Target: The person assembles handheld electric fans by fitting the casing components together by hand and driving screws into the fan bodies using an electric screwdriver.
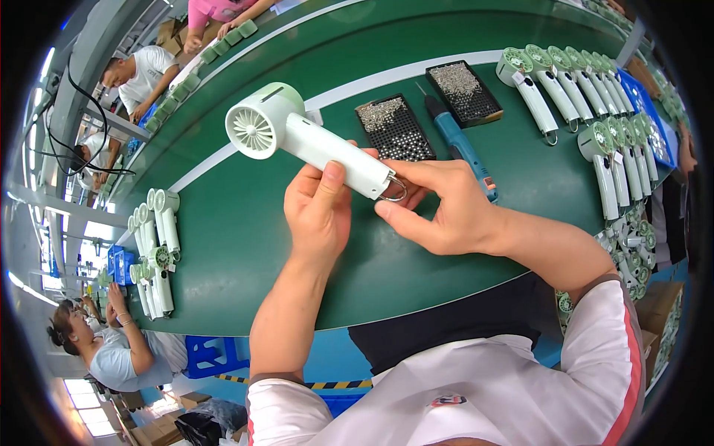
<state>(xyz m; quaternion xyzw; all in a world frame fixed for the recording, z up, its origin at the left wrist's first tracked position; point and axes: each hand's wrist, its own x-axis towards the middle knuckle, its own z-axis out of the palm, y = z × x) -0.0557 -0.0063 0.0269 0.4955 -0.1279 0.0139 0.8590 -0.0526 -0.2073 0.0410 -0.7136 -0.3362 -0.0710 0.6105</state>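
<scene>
A pale green and white handheld fan [320, 143] is held up over the green table, its round head to the upper left and its handle slanting down to the right. My left hand [321, 201] is closed round the handle, thumb on top. At the handle's lower end, my right hand [446, 208] pinches around a metal loop [394, 190], fingers behind and thumb below. Just beyond my right hand lies a blue electric screwdriver [457, 141]. Two black screw trays, a near one [405, 128] and a far one [465, 89], hold small metal screws.
Rows of similar fans [532, 89] stand at the right, with more fans [156, 223] at the left end of the green table [245, 253]. A blue crate [651, 111] is at the far right. Co-workers sit across and to the left, near green parts [216, 52].
</scene>
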